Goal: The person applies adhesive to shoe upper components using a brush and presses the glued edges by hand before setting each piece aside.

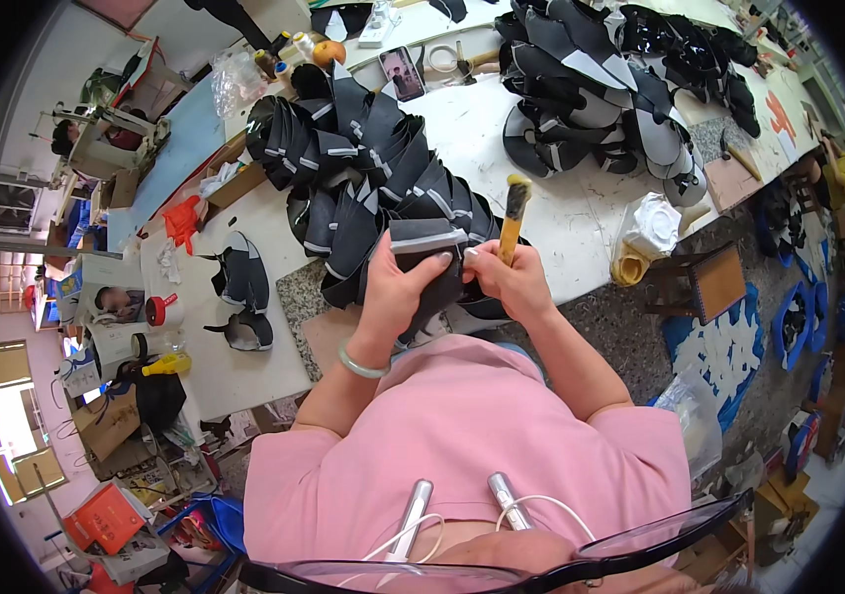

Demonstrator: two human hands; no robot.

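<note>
So the piece being worked on is a black shoe-upper-looking part [442,285], matte and fabric-like, with a pale grey-white strip [429,242] running across it near the top edge. It's up in both hands, right in front of the pink shirt [512,426] and just over the near edge of the big heap of similar black parts [373,163]. The left hand [395,292] is gripping it with the thumb laid across the front, and the right hand [509,280] is closed up, pinching the other edge while also hanging on to a yellow-handled brush [512,223], tip up. Lots of the heaped parts carry that same pale strip. As for writing, there's an orange-red box [106,517] down at lower left with some small print I can't make out, and the phone [402,74] on the table [472,124] just shows a picture of a person.
</note>
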